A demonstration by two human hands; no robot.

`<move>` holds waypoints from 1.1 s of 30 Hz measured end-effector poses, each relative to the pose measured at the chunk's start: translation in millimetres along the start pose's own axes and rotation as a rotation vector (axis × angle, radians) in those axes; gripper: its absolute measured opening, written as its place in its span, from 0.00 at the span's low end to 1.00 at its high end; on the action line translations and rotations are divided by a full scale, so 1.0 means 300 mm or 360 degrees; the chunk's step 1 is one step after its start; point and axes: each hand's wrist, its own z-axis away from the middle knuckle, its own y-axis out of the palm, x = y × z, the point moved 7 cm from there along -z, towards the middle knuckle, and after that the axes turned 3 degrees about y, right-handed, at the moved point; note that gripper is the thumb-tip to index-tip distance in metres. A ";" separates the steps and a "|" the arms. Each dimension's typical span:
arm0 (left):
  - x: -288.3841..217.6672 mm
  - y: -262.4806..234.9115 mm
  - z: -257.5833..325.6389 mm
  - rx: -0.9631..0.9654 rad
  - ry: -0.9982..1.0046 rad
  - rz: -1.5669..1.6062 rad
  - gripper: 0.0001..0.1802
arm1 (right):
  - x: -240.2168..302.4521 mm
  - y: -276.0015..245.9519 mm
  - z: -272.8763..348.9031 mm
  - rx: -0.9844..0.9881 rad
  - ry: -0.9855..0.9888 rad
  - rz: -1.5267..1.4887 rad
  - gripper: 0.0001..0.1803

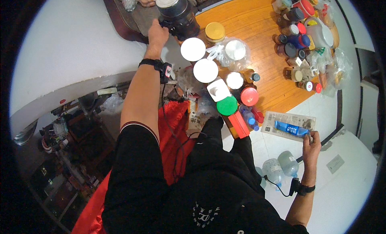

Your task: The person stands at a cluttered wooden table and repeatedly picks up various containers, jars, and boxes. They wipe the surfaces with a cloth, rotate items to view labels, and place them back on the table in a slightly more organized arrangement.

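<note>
At the desk's (261, 41) left edge, the left hand (158, 35) curls against a likely heavy pot (181, 20), grip unclear. The right hand (312, 144) pinches a light, bendy-looking packet (288, 126) sensibly by its corner.

A planked orange-brown tabletop (253, 30) spans the upper centre to upper right. Down its left side stand a yellow-lidded jar (215, 31), white-lidded containers (206, 70), a red-lidded jar (249, 96), a green-lidded one (227, 105) and a red box (239, 124). At upper right, small jars (286, 50) crowd beside clear bags (343, 67). Lower right, big clear bottles (288, 163) stand on the pale floor (268, 149).
</note>
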 end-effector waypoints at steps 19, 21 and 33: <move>-0.073 0.003 0.140 0.0038 -0.0049 0.0028 0.28 | 0.038 -0.016 0.026 -0.0002 -0.0039 0.0035 0.05; -0.076 0.000 0.151 0.0047 -0.0065 0.0018 0.26 | 0.038 -0.019 0.029 -0.0015 -0.0076 0.0043 0.05; 0.003 -0.010 0.240 -0.0049 -0.0140 0.0207 0.35 | 0.016 -0.090 0.078 -0.0133 -0.0083 0.0020 0.06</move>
